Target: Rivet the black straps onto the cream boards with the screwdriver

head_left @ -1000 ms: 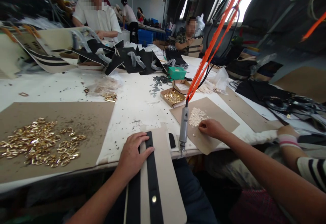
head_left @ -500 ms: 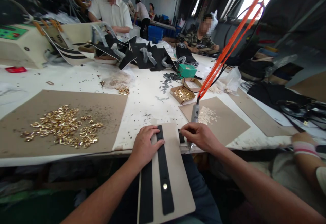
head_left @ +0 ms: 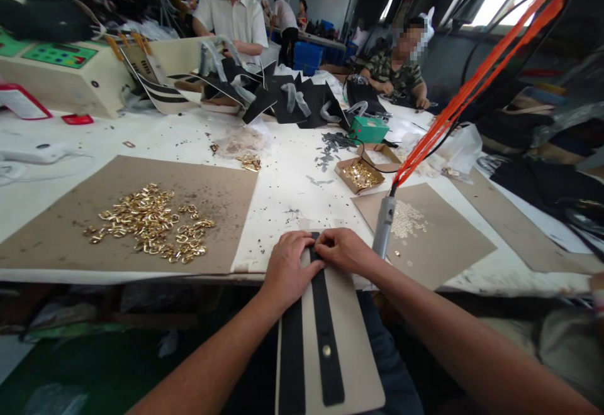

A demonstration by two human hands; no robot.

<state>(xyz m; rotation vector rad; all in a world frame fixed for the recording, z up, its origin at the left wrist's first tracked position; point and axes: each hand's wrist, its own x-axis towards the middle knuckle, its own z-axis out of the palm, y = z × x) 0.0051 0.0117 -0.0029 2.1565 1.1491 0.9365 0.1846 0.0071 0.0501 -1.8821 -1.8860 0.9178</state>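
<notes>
A flat beige panel (head_left: 356, 346) with rounded corners lies over my lap, its far end at the table edge. Along it run a black band (head_left: 291, 352) and a narrow black strap (head_left: 325, 314), which bears a round gold stud (head_left: 326, 351). My left hand (head_left: 290, 270) grips the panel's far end, thumb pressing on the strap. Beside it, my right hand (head_left: 342, 248) is pinched closed at the strap's far tip; whatever its fingertips hold is hidden. A grey screwdriver-like power tool (head_left: 383, 223) hangs just right of my right hand.
Gold buckle-like pieces (head_left: 146, 223) lie on a left cardboard sheet (head_left: 94, 251). Small pale discs (head_left: 408, 219) lie on a right sheet (head_left: 443, 245). Behind are a box of gold parts (head_left: 361, 175), a green box (head_left: 369, 129) and black pieces (head_left: 278, 104). Coworkers sit or stand beyond.
My right hand has moved left, from beside the panel and power tool onto the strap's far end. My left hand stays on the panel. The view has shifted left.
</notes>
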